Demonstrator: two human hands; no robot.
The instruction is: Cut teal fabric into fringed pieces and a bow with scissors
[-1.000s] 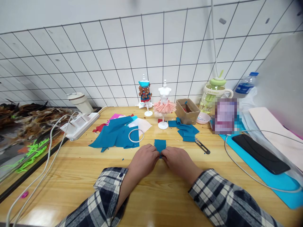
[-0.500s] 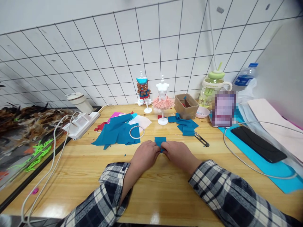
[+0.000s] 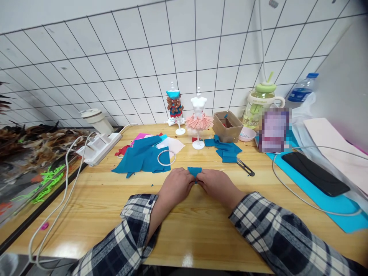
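Note:
A small blue fabric piece [image 3: 194, 171] lies between my two hands at the middle of the wooden table [image 3: 201, 230]. My left hand [image 3: 178, 184] pinches its left side, and my right hand [image 3: 214, 185] pinches its right side; the fingertips nearly meet at its lower edge. Larger blue cloth [image 3: 140, 155] with a white ring [image 3: 166, 157] on it is beyond my left hand. More blue pieces [image 3: 228, 150] and black snips [image 3: 245, 167] are beyond my right hand.
Behind stand two small mannequins, one in a pink skirt [image 3: 199, 122], one in brown and blue [image 3: 174, 105]. Near them are a cardboard box [image 3: 227, 128] and pink bowl [image 3: 247, 134]. A power strip [image 3: 99, 147] is left; a black phone [image 3: 315, 173] and cable are right.
The upper part of the small blue piece shows shorter than before, with my fingers closer to its top edge. The camera view has shifted slightly; both hands stay nearly in place.

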